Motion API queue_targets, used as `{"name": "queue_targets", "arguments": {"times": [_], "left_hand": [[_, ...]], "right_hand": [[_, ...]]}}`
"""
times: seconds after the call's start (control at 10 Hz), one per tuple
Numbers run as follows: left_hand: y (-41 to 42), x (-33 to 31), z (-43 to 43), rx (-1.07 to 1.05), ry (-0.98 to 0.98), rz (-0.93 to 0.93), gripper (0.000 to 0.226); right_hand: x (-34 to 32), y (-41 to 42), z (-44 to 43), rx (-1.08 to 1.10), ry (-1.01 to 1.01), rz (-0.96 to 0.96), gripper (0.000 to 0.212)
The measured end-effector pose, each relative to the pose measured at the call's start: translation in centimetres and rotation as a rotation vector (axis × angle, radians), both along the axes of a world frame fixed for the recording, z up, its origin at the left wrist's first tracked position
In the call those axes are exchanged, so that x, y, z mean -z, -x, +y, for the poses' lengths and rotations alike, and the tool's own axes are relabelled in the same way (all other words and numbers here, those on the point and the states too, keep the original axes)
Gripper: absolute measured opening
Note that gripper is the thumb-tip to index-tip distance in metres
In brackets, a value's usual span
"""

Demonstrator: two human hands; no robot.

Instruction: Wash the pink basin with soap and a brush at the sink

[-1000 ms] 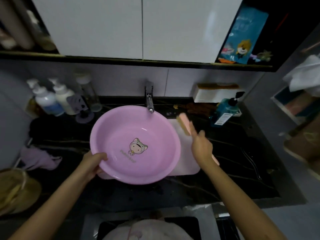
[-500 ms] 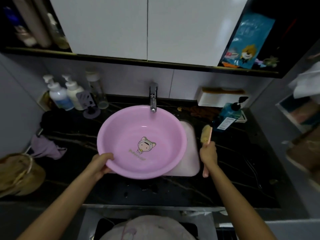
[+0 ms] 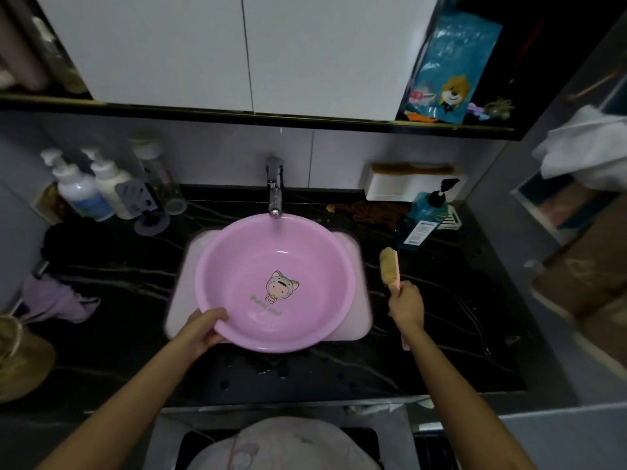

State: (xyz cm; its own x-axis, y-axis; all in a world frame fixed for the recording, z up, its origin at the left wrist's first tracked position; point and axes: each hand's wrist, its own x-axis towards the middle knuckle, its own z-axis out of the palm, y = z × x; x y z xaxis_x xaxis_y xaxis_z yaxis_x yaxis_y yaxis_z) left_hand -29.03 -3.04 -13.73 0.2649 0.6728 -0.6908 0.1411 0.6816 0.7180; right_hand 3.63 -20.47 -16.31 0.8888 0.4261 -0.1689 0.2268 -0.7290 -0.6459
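The pink basin [image 3: 298,259], with a cartoon figure printed inside, sits over the pale sink [image 3: 179,286] right under the faucet [image 3: 274,188]. My left hand [image 3: 203,329] grips its near-left rim. My right hand [image 3: 405,305] holds the pink handle of a scrubbing brush [image 3: 389,268], bristle head pointing away, over the dark counter to the right of the basin. A blue pump bottle of soap [image 3: 425,217] stands behind the brush. No water is visibly running.
White pump bottles [image 3: 81,189] and a clear bottle [image 3: 159,178] stand at the back left. A purple cloth [image 3: 59,298] lies on the left counter, a woven basket [image 3: 20,361] at the far left. A white holder [image 3: 407,184] is on the back wall; brown cloth [image 3: 369,212] beside the soap.
The basin has come to rest centred over the sink under the faucet. My right hand with the brush moved right and lower, away from the basin, to the counter side.
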Motion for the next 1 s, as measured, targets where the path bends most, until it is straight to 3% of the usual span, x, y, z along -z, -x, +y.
{"name": "queue_targets", "arguments": {"times": [0.1, 0.2, 0.3, 0.4, 0.5, 0.6, 0.7, 0.8, 0.9, 1.0], "left_hand": [[0.2, -0.1, 0.3, 0.061, -0.031, 0.033, 0.036], [0.5, 0.1, 0.8, 0.134, -0.082, 0.123, 0.037], [0.7, 0.8, 1.3, 0.135, -0.163, 0.228, 0.043], [1.1, 0.9, 1.7, 0.110, -0.298, 0.394, 0.061], [1.2, 1.1, 2.2, 0.145, -0.446, 0.536, 0.086], [0.1, -2.1, 0.4, 0.234, -0.762, 0.666, 0.063], [-1.0, -3.8, -0.2, 0.245, -1.150, 0.813, 0.059], [-2.6, -4.8, -0.1, 0.321, -1.294, 0.633, 0.020], [-4.2, -5.3, 0.2, 1.005, -1.211, 0.739, 0.027], [-4.9, -5.3, 1.3, 1.588, -0.894, 0.981, 0.092]], "right_hand": [[0.5, -0.4, -0.6, 0.027, 0.013, -0.048, 0.025], [0.8, -0.5, -1.1, 0.046, -0.077, -0.016, 0.041], [1.0, -0.4, -1.2, 0.056, -0.029, -0.111, 0.043], [0.9, 0.6, -0.8, 0.077, 0.073, -0.245, 0.051], [-0.2, 2.0, 0.1, 0.101, 0.025, -0.342, 0.060], [-2.5, 3.8, 1.6, -0.090, -0.313, -0.279, 0.031], [-5.2, 6.4, 4.0, -0.331, -0.453, -0.008, 0.021], [-5.9, 8.4, 6.3, -0.624, -0.319, 0.099, 0.025], [-5.7, 9.2, 7.6, -1.020, 0.459, 0.064, 0.054], [-6.6, 8.7, 8.4, -1.152, 0.709, 0.094, 0.074]]}}
